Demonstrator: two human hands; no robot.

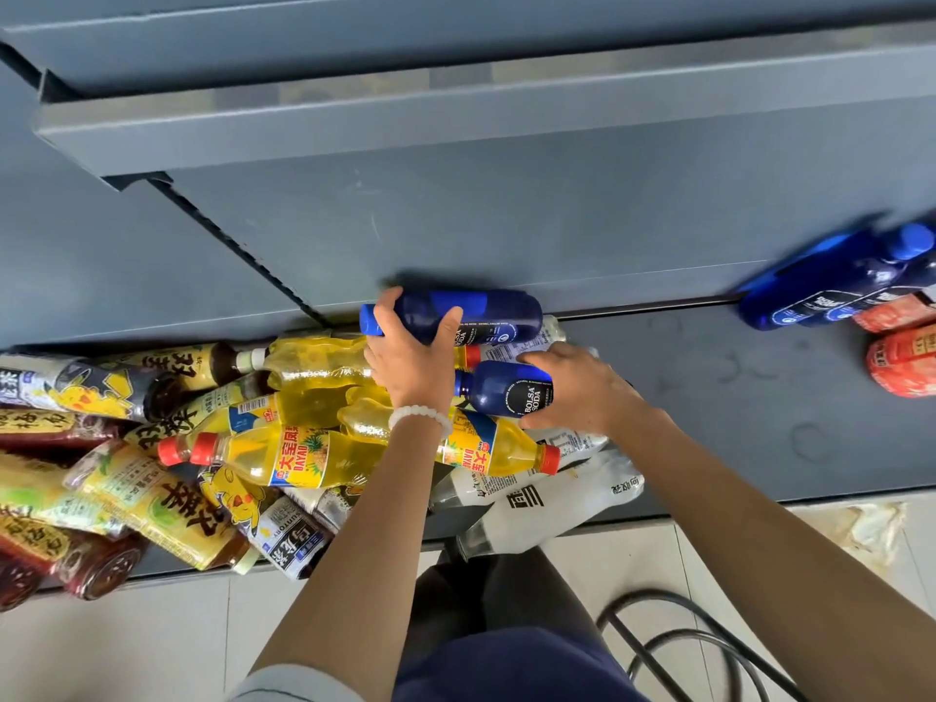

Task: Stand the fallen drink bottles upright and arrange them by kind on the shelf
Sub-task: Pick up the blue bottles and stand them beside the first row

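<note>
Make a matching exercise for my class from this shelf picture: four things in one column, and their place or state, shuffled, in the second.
Column 1
1. left hand
2. right hand
3. standing blue bottles
4. yellow pineapple drink with red cap

Column 2
A. upright at the shelf's right end
B. lying in the pile on the left
C. grips the upper blue bottle near its neck
D. holds the lower blue Bolsa Soda bottle

Pairs: 1-C, 2-D, 3-A, 4-B

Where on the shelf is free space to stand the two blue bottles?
Bare grey shelf lies between the right hand and the standing blue bottles and red-orange bottles at far right. Left of the left hand, the pile of fallen yellow and brown bottles is crowded.
</note>
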